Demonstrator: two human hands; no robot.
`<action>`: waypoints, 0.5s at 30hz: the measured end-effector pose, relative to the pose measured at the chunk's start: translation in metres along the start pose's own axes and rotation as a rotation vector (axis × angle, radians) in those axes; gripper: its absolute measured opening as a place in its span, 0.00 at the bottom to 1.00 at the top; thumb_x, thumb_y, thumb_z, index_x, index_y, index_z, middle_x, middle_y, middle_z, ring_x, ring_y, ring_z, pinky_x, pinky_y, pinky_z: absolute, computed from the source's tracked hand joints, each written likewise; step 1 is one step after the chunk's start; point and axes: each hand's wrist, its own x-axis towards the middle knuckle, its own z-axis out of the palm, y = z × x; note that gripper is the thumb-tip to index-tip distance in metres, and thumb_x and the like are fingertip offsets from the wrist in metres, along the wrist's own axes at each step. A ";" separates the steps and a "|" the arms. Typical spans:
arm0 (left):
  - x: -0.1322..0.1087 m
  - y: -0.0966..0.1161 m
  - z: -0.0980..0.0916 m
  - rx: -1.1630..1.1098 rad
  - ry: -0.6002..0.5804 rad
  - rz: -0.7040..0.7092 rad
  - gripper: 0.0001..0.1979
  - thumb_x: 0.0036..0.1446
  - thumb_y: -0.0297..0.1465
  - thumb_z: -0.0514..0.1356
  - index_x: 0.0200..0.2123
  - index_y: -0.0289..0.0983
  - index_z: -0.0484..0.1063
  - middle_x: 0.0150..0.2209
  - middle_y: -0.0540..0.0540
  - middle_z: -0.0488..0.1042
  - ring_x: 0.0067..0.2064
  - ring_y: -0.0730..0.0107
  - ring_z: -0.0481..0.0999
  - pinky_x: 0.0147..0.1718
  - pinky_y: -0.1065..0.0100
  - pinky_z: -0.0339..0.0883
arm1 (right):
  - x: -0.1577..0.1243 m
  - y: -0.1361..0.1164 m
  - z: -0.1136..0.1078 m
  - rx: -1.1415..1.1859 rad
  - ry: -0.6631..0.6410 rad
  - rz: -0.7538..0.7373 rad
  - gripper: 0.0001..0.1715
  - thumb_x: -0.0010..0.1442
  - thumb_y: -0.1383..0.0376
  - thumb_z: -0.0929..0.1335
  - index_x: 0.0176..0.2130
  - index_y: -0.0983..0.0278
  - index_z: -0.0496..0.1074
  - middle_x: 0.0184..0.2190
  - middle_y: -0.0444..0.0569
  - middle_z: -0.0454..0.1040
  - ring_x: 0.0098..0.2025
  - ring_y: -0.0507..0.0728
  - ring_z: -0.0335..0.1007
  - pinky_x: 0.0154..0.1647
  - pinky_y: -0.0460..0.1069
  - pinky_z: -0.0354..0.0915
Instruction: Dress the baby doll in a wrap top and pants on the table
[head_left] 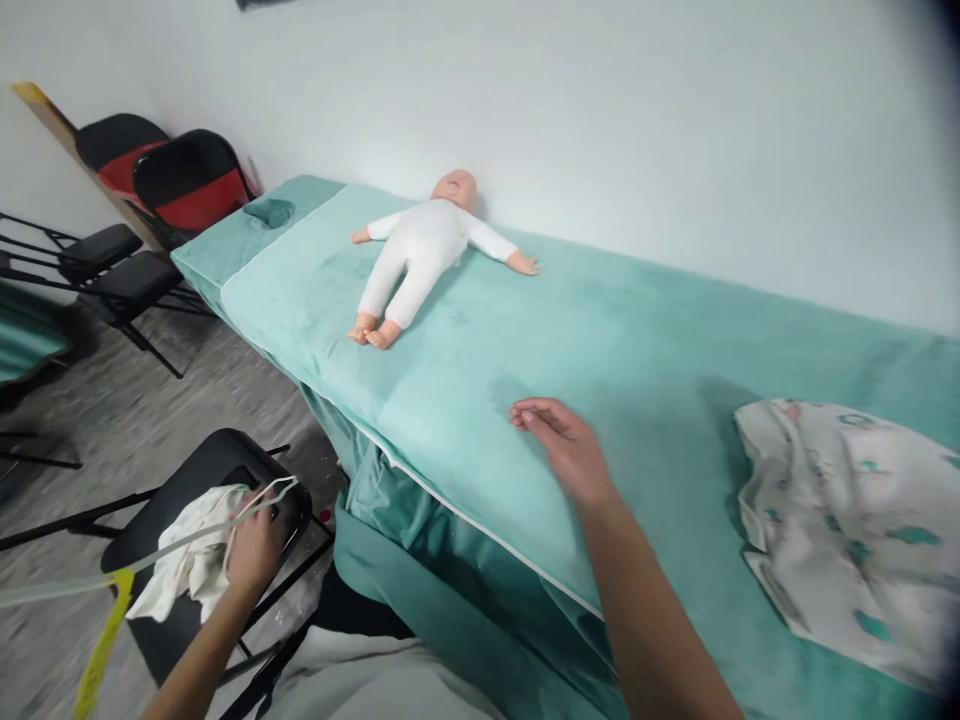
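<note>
My left hand (255,545) is at the black folding chair's seat, its fingers closed on a pale band that loops over it; a crumpled white cloth (184,555) lies against the hand on the seat. Above the green-covered bed (465,420), my right hand (562,435) hovers with its fingers bent together and nothing visible between them. A baby doll (424,245) in white clothing lies on its back near the wall, arms spread. On the bed's right part rests a crumpled patterned cloth (862,530).
Black folding chairs with red backs (191,180) stand beyond the bed's far left end. The near chair (157,640) sits left of the bed. A yellow strip (105,645) hangs at the lower left. Green fabric drapes over the bed's front edge.
</note>
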 end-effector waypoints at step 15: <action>-0.117 0.070 0.049 -0.345 -0.481 1.028 0.32 0.50 0.35 0.61 0.55 0.76 0.75 0.44 0.55 0.87 0.41 0.47 0.88 0.35 0.50 0.87 | -0.051 0.007 -0.026 0.287 0.123 0.034 0.15 0.61 0.49 0.75 0.40 0.57 0.79 0.39 0.49 0.81 0.40 0.58 0.76 0.45 0.57 0.73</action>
